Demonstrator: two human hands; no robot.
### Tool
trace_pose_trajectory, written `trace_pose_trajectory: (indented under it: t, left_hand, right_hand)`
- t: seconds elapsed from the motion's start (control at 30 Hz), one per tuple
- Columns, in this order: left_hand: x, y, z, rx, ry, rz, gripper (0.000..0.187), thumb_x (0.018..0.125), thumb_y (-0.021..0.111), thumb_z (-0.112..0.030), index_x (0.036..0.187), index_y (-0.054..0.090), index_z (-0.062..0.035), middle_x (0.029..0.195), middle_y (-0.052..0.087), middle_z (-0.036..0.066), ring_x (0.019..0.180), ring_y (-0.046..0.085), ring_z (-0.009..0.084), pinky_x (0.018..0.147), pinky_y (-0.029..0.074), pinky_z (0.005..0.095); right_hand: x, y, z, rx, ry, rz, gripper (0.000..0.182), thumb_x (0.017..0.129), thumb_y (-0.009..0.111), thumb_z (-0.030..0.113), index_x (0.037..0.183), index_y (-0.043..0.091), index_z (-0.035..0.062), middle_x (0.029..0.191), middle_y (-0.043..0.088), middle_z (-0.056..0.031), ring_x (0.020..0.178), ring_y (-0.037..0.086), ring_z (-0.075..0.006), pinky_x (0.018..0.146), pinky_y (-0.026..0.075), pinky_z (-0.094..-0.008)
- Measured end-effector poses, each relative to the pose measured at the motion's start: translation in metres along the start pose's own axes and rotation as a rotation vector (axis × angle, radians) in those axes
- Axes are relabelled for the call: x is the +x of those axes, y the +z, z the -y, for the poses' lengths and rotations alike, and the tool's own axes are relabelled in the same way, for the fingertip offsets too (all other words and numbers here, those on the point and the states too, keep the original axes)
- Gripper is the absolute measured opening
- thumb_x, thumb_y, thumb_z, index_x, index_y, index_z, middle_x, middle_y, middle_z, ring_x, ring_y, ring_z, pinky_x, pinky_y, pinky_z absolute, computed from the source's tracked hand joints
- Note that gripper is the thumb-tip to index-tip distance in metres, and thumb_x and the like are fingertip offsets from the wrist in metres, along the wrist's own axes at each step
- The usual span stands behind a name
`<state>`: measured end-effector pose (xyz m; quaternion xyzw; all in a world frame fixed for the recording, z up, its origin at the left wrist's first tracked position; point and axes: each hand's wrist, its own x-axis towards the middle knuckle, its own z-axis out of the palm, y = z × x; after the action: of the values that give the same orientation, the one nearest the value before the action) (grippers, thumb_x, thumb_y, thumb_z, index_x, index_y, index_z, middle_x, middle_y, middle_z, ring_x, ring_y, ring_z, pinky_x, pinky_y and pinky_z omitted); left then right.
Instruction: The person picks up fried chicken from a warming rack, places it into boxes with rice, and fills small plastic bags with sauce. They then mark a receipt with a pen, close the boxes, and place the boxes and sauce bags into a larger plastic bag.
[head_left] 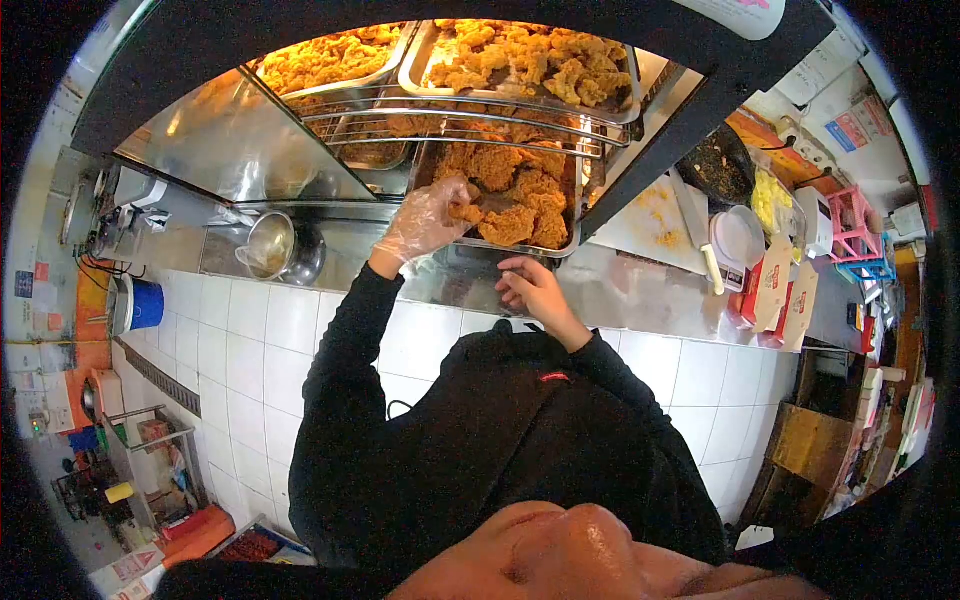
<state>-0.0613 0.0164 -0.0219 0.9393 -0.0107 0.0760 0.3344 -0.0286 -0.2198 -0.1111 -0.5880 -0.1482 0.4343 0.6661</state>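
Observation:
My left hand point(430, 218), in a clear plastic glove, reaches into the lower metal tray point(571, 247) of the lit display case. Its fingers are closed on a piece of fried chicken point(465, 212) at the tray's left side. Larger breaded pieces of fried chicken point(507, 226) lie to the right of it. My bare right hand point(540, 298) hovers just in front of the tray's front edge. Its fingers are loosely curled and apart, and nothing shows in them.
Above, a wire rack point(460, 130) and upper tray point(635, 105) of fried pieces overhang the hands. Rightward on the counter are a cutting board point(640, 228), knife point(690, 210), scale point(733, 277), black pan point(716, 165) and red-and-white boxes point(768, 285). Metal bowls point(270, 246) stand left.

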Motion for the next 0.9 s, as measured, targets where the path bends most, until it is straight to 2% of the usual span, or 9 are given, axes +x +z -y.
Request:
trace_pose_trajectory:
  t: [0.1, 0.17, 0.3, 0.37, 0.53, 0.6, 0.73, 0.8, 0.9]
  left_hand:
    - [0.003, 0.004, 0.006, -0.136, -0.100, -0.030, 0.036, 0.077, 0.068, -0.027, 0.105, 0.056, -0.0087, 0.104, 0.062, 0.013, 0.098, 0.061, 0.0299, 0.085, 0.047, 0.0406]
    - [0.020, 0.013, 0.008, 0.466, 0.220, -0.291, 0.048, 0.081, 0.059, -0.045, 0.111, 0.057, -0.0070, 0.108, 0.061, 0.017, 0.099, 0.061, 0.0305, 0.087, 0.046, 0.0434]
    - [0.060, 0.041, -0.005, 0.664, 0.163, -0.456, 0.059, 0.082, 0.050, -0.057, 0.108, 0.058, -0.0037, 0.104, 0.062, 0.018, 0.097, 0.061, 0.0317, 0.084, 0.046, 0.0454]
    - [0.076, 0.042, -0.014, 0.766, -0.083, -0.049, 0.054, 0.082, 0.054, -0.052, 0.104, 0.058, -0.0026, 0.097, 0.064, 0.017, 0.093, 0.061, 0.0329, 0.079, 0.047, 0.0454]
    - [0.081, 0.043, -0.007, 0.538, 0.034, -0.021, 0.043, 0.078, 0.061, -0.037, 0.104, 0.057, -0.0031, 0.094, 0.063, 0.017, 0.093, 0.059, 0.0354, 0.078, 0.047, 0.0452]
    - [0.070, 0.055, -0.003, 0.568, 0.255, -0.255, 0.039, 0.077, 0.063, -0.026, 0.107, 0.055, -0.0024, 0.106, 0.058, 0.019, 0.102, 0.054, 0.0341, 0.082, 0.047, 0.0437]
    - [0.048, 0.037, -0.021, 0.455, 0.236, -0.049, 0.049, 0.071, 0.067, -0.011, 0.118, 0.053, -0.0078, 0.119, 0.048, 0.016, 0.106, 0.052, 0.0291, 0.086, 0.048, 0.0371]
    - [0.040, 0.030, -0.021, 0.389, 0.308, -0.138, 0.050, 0.069, 0.069, -0.009, 0.117, 0.056, -0.0149, 0.116, 0.047, 0.012, 0.108, 0.052, 0.0285, 0.088, 0.048, 0.0375]
    - [0.021, 0.014, -0.025, 0.638, 0.816, -0.582, 0.054, 0.067, 0.075, -0.011, 0.114, 0.056, -0.0285, 0.121, 0.044, 0.004, 0.115, 0.049, 0.0238, 0.098, 0.044, 0.0463]
  right_hand:
    - [0.000, 0.002, -0.001, -0.012, 0.028, 0.009, 0.023, 0.091, 0.054, 0.020, 0.110, 0.055, 0.0060, 0.085, 0.062, -0.0052, 0.068, 0.056, -0.0103, 0.060, 0.045, -0.0235]
    - [-0.001, 0.005, 0.000, -0.033, 0.049, 0.010, 0.022, 0.091, 0.054, 0.019, 0.109, 0.055, 0.0058, 0.084, 0.062, -0.0048, 0.068, 0.056, -0.0101, 0.060, 0.045, -0.0233]
    - [-0.002, 0.009, 0.000, -0.033, 0.038, 0.025, 0.021, 0.091, 0.054, 0.019, 0.108, 0.056, 0.0059, 0.084, 0.062, -0.0045, 0.069, 0.055, -0.0092, 0.060, 0.044, -0.0222]
    - [-0.004, 0.009, 0.000, -0.012, 0.041, 0.026, 0.021, 0.091, 0.054, 0.019, 0.108, 0.056, 0.0060, 0.085, 0.062, -0.0043, 0.069, 0.055, -0.0088, 0.060, 0.044, -0.0219]
    - [-0.009, 0.005, -0.003, 0.045, 0.007, 0.015, 0.019, 0.091, 0.055, 0.018, 0.106, 0.056, 0.0061, 0.085, 0.063, -0.0038, 0.068, 0.055, -0.0084, 0.060, 0.045, -0.0216]
    - [-0.014, 0.002, 0.001, 0.023, 0.004, -0.005, 0.019, 0.091, 0.054, 0.018, 0.106, 0.056, 0.0061, 0.085, 0.063, -0.0038, 0.067, 0.055, -0.0083, 0.060, 0.044, -0.0217]
    - [-0.017, 0.003, 0.006, 0.007, 0.016, -0.012, 0.019, 0.092, 0.054, 0.018, 0.106, 0.055, 0.0061, 0.085, 0.063, -0.0034, 0.067, 0.054, -0.0081, 0.060, 0.044, -0.0218]
    - [-0.016, 0.002, 0.008, -0.002, 0.009, -0.005, 0.019, 0.091, 0.054, 0.018, 0.106, 0.055, 0.0062, 0.085, 0.063, -0.0033, 0.067, 0.054, -0.0081, 0.060, 0.045, -0.0218]
    - [-0.012, 0.003, 0.007, -0.039, 0.060, 0.070, 0.020, 0.094, 0.050, 0.018, 0.109, 0.053, 0.0061, 0.089, 0.060, -0.0042, 0.071, 0.054, -0.0090, 0.064, 0.047, -0.0224]
